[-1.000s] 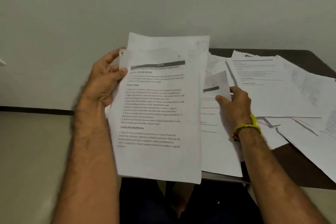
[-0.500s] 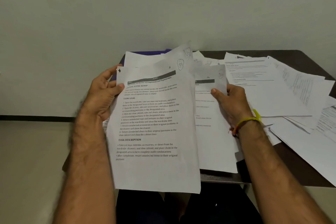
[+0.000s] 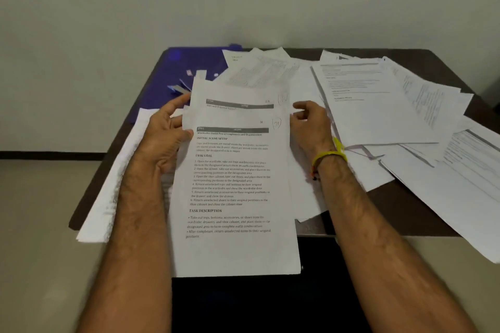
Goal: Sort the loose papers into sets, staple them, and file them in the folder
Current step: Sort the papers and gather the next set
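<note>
Over the table's near edge I hold a small set of printed sheets (image 3: 232, 184); the front sheet is headed "Initial scene setup", and a second sheet sticks out above it. My left hand (image 3: 165, 138) grips the set's left edge, thumb on the front. With its fingers curled, my right hand (image 3: 311, 127) pinches the right edge near the top. The blue folder (image 3: 176, 70) lies open at the table's far left, partly covered by paper. Loose papers (image 3: 365, 105) lie fanned across the right half of the table.
The dark brown table (image 3: 422, 205) stands against a pale wall. Another pile of sheets (image 3: 113, 184) hangs over its left edge beneath my left forearm. Some sheets overhang the right front edge (image 3: 476, 224). A small metal clip (image 3: 180, 88) shows on the folder.
The set has come down from upright in front of the wall to low over the table. The sheet my right hand held apart now sits behind the front sheet.
</note>
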